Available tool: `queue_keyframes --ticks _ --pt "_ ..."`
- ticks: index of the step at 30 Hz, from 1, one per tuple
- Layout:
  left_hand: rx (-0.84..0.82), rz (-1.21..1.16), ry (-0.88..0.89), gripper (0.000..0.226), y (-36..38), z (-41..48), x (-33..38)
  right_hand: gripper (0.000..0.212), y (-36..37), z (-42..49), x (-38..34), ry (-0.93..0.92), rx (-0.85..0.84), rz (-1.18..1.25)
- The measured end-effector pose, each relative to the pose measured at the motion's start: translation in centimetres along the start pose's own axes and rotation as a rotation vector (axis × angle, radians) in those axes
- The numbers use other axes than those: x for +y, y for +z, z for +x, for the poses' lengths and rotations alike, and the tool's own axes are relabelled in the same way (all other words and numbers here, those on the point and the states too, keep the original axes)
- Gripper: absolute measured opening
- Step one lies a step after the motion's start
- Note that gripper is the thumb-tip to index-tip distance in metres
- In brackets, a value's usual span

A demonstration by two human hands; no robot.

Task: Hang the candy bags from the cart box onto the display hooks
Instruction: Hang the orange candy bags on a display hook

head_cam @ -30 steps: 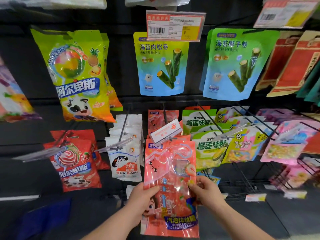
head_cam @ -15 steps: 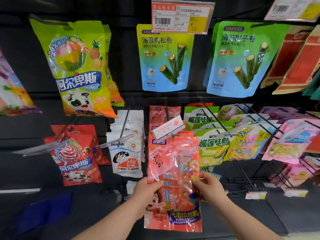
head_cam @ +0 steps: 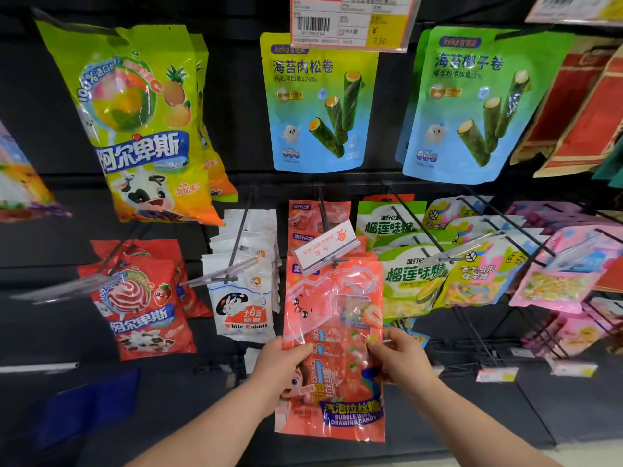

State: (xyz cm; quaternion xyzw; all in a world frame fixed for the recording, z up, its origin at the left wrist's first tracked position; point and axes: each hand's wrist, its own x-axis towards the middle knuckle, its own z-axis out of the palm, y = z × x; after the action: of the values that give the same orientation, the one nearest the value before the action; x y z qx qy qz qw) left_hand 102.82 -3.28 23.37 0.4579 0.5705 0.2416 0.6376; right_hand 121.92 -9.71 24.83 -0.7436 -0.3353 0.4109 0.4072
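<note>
1. Filling the whole view, the dark display wall [head_cam: 43, 163] carries rows of wire hooks. The cart box is not in sight.
2. Big bags hang along the top row: a yellow-green lollipop bag [head_cam: 135, 123] at 10 o'clock and two seaweed-roll bags [head_cam: 320, 102] [head_cam: 472, 102] at 12 and 2 o'clock.
3. The pink candy bag [head_cam: 337, 332] being hung sits upright just below centre, toward 6 o'clock, with its front facing the person. White rabbit bags [head_cam: 242, 305] hang at its 9 o'clock and green durian candy bags [head_cam: 414, 278] at its 3 o'clock.
4. Both hands hold this bag at mid-height. The left hand [head_cam: 279, 369] grips its left edge with the thumb on the front. The right hand [head_cam: 401, 358] pinches its right edge the same way.
5. Matching pink bags [head_cam: 303, 214] already hang on the middle hook [head_cam: 322, 210], at 12 o'clock from the held bag.
6. A label holder [head_cam: 325, 254] at that hook's tip overlaps the held bag's top left corner, so I cannot tell whether the hang hole has met the wire.
7. Judged from this, the step in hand is lining the bag up with its hook. The next move calls for raising the top edge past the label, finding the hook tip with the hole, then sliding the bag back toward its fellows before either hand lets go.
</note>
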Motion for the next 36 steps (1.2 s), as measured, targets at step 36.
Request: queue_keyframes --ticks 36 --pt "0.265 1.489 0.224 0.078 -1.5 -3.1 0.7 0.082 3.4 -0.1 -2.2 -0.601 -0.210 -1.354"
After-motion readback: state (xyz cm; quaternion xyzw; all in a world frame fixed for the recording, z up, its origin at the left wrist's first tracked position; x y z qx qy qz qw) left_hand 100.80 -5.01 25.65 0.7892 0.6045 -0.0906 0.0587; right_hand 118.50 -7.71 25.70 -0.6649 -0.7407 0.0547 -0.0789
